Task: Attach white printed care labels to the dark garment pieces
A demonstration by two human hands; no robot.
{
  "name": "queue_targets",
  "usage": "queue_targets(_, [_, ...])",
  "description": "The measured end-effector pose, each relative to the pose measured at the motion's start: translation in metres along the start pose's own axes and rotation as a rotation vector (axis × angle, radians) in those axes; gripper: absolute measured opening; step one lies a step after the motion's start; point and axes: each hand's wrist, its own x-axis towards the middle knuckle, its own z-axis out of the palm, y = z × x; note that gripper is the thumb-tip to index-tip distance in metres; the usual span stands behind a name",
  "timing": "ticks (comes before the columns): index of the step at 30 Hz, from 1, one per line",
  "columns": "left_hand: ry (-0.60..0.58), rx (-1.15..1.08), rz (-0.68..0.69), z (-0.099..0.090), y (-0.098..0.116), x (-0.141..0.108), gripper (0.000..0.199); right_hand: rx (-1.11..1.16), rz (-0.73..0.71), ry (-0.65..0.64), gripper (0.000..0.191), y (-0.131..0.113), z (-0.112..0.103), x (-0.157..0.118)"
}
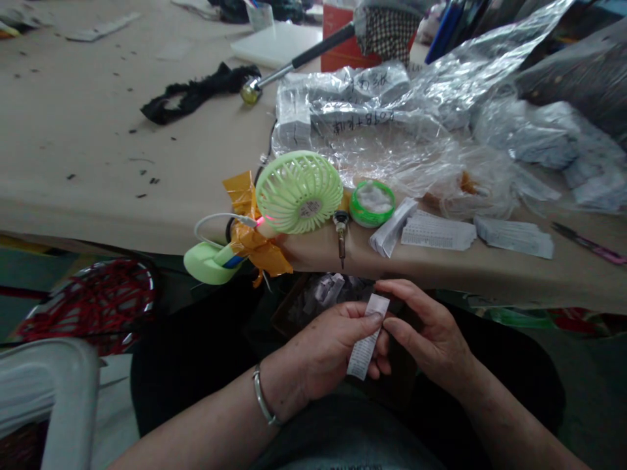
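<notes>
We grip a printed white label strip [362,356] in our left hand [333,343], pinned under its thumb, nearer to us than the light-green fan [300,192] and to its right. Our right hand [431,333] is relaxed, thumb and fingers apart beside the strip's upper end; whether they touch it, we cannot tell. Right of the fan we see a green tub [360,215] of white wadding [373,196], then stacks of printed labels [438,231].

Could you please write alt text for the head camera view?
A person's left hand holds a printed strip, the right hand close beside it. Beyond them, a table bears a green fan, a green tub and paper strips.
</notes>
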Motion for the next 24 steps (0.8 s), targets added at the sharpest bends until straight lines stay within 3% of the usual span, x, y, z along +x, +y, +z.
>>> queue_targets(5, [0.049,0.007,0.027,0.002,0.0,-0.002,0.022,-0.182,-0.086,0.001,0.034,0.0,0.006,0.002])
queue_targets(13, [0.061,0.017,0.04,-0.003,0.001,-0.002,0.017,-0.111,-0.053,0.016,0.032,-0.002,0.013,0.003])
queue_targets(17, [0.082,0.016,0.067,-0.004,0.001,-0.005,0.017,0.057,0.101,0.067,0.036,-0.004,0.019,0.005])
queue_targets(21, [0.125,0.041,0.126,-0.005,0.001,-0.009,0.023,0.334,0.291,0.085,0.015,-0.009,0.025,0.014])
queue_targets(24, [0.161,0.081,0.163,-0.005,0.002,-0.012,0.022,0.433,0.378,0.06,0.013,-0.014,0.029,0.022])
